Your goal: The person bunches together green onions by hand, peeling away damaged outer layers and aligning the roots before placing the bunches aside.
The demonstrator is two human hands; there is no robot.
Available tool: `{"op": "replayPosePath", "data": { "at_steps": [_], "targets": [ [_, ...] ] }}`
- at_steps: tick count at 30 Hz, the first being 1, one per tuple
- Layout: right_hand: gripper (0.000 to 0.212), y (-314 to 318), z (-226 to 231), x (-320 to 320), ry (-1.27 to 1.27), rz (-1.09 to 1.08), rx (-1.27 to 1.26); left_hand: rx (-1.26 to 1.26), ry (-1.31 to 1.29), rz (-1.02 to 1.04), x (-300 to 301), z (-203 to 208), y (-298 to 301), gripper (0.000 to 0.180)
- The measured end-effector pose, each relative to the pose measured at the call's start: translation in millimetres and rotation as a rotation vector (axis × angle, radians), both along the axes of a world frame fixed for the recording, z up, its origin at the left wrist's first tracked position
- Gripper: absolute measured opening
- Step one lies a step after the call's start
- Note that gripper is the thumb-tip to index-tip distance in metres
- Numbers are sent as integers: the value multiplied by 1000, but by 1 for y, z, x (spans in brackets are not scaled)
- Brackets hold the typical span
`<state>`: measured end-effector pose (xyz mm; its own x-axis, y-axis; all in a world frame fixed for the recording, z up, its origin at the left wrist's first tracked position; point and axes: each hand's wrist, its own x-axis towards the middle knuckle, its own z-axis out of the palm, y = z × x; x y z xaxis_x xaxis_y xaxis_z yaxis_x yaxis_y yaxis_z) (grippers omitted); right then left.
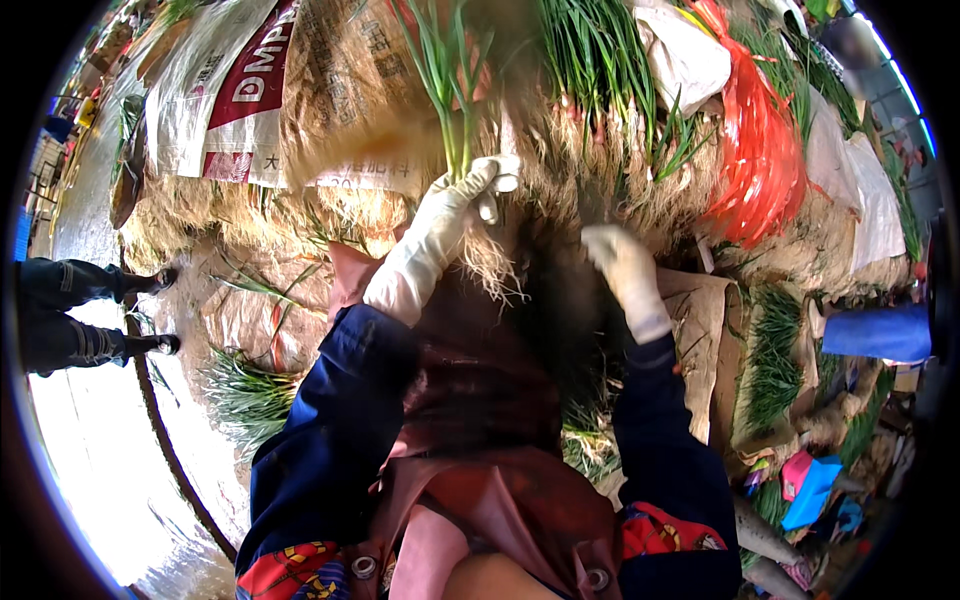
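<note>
My left hand point(432, 232), in a pale glove, is closed round a few spring onions point(457, 130). Their long green leaves stand up above the fist, and the pale stringy roots point(490, 262) hang below it. My right hand point(625, 275), gloved too, is apart from them on the right. Its fingers are blurred, and I cannot make out whether anything is in them. Beyond both hands lies a thick pile of spring onions point(605, 70), with dense tan roots towards me. A brownish-red apron point(475, 400) covers my front.
Printed woven sacks point(350, 90) cover the pile's left part. Red plastic strips point(755, 150) hang over it at right. A tied green bundle point(248, 400) lies on the left, more greens point(775, 355) on the right. Another person's legs point(75, 315) stand at far left.
</note>
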<state>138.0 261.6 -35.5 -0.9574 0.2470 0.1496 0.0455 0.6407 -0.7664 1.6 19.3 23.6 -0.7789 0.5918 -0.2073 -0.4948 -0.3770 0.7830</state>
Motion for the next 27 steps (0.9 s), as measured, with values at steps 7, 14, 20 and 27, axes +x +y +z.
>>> {"op": "replayPosePath", "data": {
  "at_steps": [7, 14, 20, 27],
  "targets": [
    [37, 20, 32, -175, -173, -294, 1081, 101, -116, 14, -14, 1, 21, 24],
    [16, -84, 89, -74, 247, 29, 479, -212, -183, -43, -19, -3, 20, 26],
    [27, -63, 67, -89, -104, -167, -80, -230, -151, -106, 0, -21, 40, 27],
    [16, -55, 32, -91, -128, -58, -802, -51, -330, -302, 13, -10, 25, 29]
  ]
}}
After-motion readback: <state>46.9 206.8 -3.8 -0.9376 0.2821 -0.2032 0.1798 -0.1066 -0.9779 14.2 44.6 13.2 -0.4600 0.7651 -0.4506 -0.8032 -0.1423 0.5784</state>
